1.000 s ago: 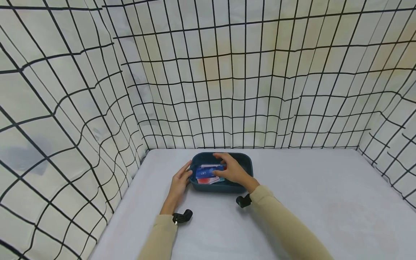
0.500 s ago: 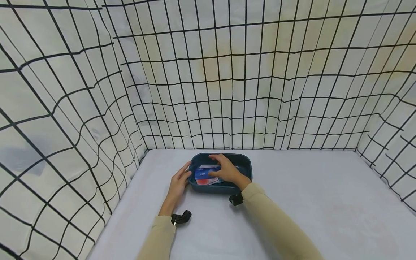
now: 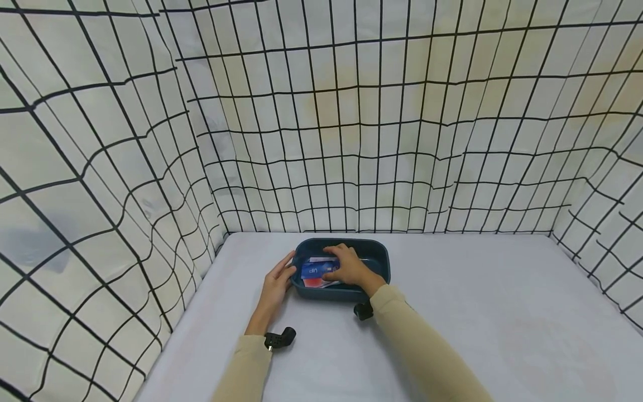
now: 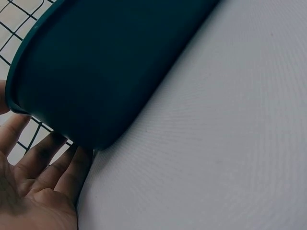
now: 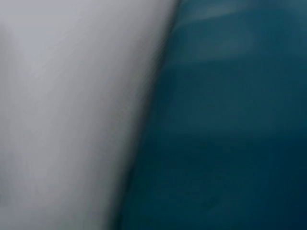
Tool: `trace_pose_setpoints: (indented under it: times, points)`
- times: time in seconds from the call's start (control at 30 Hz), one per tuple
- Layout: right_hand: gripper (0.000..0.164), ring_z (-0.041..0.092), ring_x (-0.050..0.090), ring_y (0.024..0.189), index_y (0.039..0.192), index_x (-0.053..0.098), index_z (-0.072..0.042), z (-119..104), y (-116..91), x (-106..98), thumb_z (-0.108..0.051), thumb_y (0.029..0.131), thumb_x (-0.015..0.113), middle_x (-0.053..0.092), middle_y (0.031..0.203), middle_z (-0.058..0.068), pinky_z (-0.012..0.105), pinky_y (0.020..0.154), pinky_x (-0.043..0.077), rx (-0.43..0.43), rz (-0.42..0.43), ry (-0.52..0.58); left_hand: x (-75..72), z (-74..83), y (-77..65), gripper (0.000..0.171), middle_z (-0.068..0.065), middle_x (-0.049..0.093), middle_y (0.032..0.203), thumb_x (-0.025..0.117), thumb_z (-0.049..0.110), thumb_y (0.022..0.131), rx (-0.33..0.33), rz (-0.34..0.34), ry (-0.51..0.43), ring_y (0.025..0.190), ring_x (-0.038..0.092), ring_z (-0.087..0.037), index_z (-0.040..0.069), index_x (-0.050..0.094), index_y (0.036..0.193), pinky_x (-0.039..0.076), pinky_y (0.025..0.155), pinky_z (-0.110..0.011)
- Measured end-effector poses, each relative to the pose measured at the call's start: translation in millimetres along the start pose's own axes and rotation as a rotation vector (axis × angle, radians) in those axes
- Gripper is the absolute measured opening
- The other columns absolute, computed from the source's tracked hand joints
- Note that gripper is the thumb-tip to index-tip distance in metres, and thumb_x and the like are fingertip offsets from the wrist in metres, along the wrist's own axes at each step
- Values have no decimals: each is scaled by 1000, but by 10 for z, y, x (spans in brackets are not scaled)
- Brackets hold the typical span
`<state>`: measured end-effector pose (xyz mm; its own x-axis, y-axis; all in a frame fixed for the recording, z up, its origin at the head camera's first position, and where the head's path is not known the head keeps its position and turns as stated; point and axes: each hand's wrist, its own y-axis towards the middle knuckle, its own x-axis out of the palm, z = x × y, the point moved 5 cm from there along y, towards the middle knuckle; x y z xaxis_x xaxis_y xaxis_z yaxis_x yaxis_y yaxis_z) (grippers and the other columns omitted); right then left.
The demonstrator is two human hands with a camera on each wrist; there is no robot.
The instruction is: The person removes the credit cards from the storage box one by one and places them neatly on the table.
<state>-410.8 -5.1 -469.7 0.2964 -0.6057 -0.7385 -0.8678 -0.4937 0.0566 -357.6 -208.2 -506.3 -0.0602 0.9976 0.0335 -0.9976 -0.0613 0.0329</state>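
Observation:
A dark teal plastic bin stands on the white table. My left hand holds its left end, thumb at the rim and fingers against the outer wall, as the left wrist view shows. Inside the bin's left half lies a blue VIP card on top of other cards, with a red-and-white card showing below it. My right hand reaches into the bin over the cards. Its thumb is at the VIP card's near edge and its index finger is bent apart from it; the other fingers are mostly hidden.
A black grid net hangs before a white backdrop at the back and sides. The white table reaches out to the right of the bin. Wrist cameras sit at both cuffs. The right wrist view shows only the bin's wall and the tabletop.
My right hand has shifted left over the cards, and the VIP card beneath it has changed its tilt slightly. My left hand stays at the bin's left end.

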Motion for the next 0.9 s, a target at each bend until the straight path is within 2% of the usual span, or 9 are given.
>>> trace_pose_setpoints:
  times: [0.27,0.5,0.9]
  points:
    - [72,33,41,128,146,55,-16,76,39,37,-31,83,86,48,149,12,57,110,43,42,-3,-90,4,8,-2,45,-12,46,159,51,19,107,3,8,15,145,48,-29,24,50,152,38,118,-48]
    - [70,33,41,128,144,58,-13,89,39,58,-30,82,87,48,148,13,58,110,43,64,-9,-121,7,10,-16,45,-12,48,158,52,18,107,-5,13,1,144,49,-28,24,51,152,39,117,-46]
    - [62,33,41,130,137,64,-11,92,43,70,-32,83,86,49,148,12,58,113,38,72,-9,-161,-6,-1,-8,45,-13,49,157,52,22,107,1,22,34,142,51,-29,26,51,152,42,116,-47]
